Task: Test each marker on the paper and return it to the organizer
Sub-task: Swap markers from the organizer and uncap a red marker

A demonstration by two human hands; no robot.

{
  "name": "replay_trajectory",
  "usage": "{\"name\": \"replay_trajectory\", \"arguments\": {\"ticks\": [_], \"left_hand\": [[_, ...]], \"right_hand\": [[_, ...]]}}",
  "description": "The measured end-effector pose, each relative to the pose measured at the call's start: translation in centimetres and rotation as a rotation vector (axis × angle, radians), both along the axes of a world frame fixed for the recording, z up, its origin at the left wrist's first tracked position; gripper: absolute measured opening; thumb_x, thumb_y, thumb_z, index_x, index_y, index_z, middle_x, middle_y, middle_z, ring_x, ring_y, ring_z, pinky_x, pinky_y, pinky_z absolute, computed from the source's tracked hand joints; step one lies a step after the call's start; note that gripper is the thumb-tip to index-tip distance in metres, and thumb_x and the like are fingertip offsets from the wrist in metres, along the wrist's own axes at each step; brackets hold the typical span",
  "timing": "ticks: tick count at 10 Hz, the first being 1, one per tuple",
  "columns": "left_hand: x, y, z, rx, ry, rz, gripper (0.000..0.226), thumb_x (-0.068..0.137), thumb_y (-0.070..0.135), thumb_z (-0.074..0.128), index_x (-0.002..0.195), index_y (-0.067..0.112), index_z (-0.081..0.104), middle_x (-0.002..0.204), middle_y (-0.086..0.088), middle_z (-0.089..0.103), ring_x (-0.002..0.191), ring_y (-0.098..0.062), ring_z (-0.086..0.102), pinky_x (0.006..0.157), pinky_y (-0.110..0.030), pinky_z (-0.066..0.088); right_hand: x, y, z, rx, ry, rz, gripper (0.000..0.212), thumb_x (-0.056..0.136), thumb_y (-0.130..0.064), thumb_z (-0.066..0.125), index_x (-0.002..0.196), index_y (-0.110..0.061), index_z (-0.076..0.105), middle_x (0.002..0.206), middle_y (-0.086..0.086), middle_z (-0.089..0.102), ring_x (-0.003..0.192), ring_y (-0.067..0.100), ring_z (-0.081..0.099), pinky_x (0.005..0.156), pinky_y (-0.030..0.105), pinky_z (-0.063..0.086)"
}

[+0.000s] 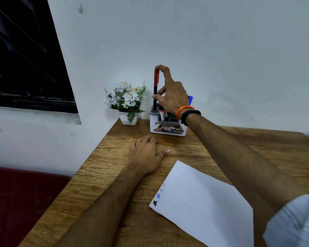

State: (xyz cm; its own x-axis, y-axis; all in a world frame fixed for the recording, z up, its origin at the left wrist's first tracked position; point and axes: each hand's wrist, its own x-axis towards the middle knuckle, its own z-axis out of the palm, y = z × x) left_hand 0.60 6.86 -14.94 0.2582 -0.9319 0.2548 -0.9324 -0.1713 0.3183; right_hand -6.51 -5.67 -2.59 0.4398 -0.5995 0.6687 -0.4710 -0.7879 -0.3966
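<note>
A white and grey organizer [168, 129] stands at the back of the wooden table against the wall. My right hand [171, 97] pinches a red-capped marker [156, 86] upright, its lower end in the organizer's left slot. Other markers [161, 111] stand inside, and a blue one [190, 99] peeks out behind my wrist. My left hand [146, 154] rests flat on the table in front of the organizer, holding nothing. A white sheet of paper [203, 202] lies at the front right, with several small ink marks [158, 196] near its left corner.
A small white pot of artificial white flowers [127, 102] stands just left of the organizer. The table's left edge [89, 157] runs diagonally beside a dark red seat [16, 202]. A dark window [25, 50] is on the left wall.
</note>
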Motion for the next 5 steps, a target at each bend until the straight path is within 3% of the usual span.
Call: {"name": "replay_trajectory", "arguments": {"ticks": [1, 2, 3, 5], "left_hand": [[0.0, -0.1, 0.0, 0.015, -0.004, 0.007, 0.069, 0.086, 0.069, 0.04, 0.131, 0.018, 0.05, 0.141, -0.003, 0.045, 0.132, -0.023, 0.037, 0.109, -0.045, 0.029], [-0.1, -0.1, 0.1, 0.026, -0.007, 0.008, 0.07, 0.086, 0.069, 0.04, 0.132, 0.017, 0.049, 0.143, -0.004, 0.044, 0.133, -0.024, 0.036, 0.11, -0.046, 0.028], [-0.1, 0.0, 0.1, 0.022, -0.008, 0.004, 0.07, 0.087, 0.069, 0.04, 0.132, 0.017, 0.049, 0.143, -0.003, 0.044, 0.133, -0.023, 0.036, 0.11, -0.046, 0.028], [-0.1, 0.0, 0.2, 0.028, -0.005, 0.001, 0.069, 0.087, 0.068, 0.04, 0.134, 0.017, 0.048, 0.144, -0.004, 0.043, 0.134, -0.023, 0.035, 0.112, -0.045, 0.027]], "right_hand": [[0.1, -0.3, 0.0, 0.016, 0.083, -0.008, 0.064, 0.085, -0.02, 0.07, 0.14, -0.03, 0.039, 0.082, 0.002, 0.075, 0.078, 0.026, 0.071, 0.076, 0.041, 0.059], [0.0, -0.2, 0.2, 0.053, 0.202, -0.027, 0.024, 0.09, -0.027, 0.062, 0.114, -0.027, 0.066, 0.104, 0.004, 0.074, 0.1, 0.027, 0.066, 0.087, 0.043, 0.055], [-0.2, 0.1, 0.3, 0.064, 0.215, -0.029, 0.024, 0.092, -0.024, 0.058, 0.112, -0.026, 0.071, 0.113, 0.004, 0.072, 0.107, 0.026, 0.064, 0.092, 0.038, 0.053], [-1.0, 0.0, 0.0, 0.068, 0.039, -0.012, 0.025, 0.091, -0.029, 0.063, 0.113, -0.02, 0.069, 0.104, -0.003, 0.074, 0.103, 0.018, 0.065, 0.097, 0.036, 0.05]]}}
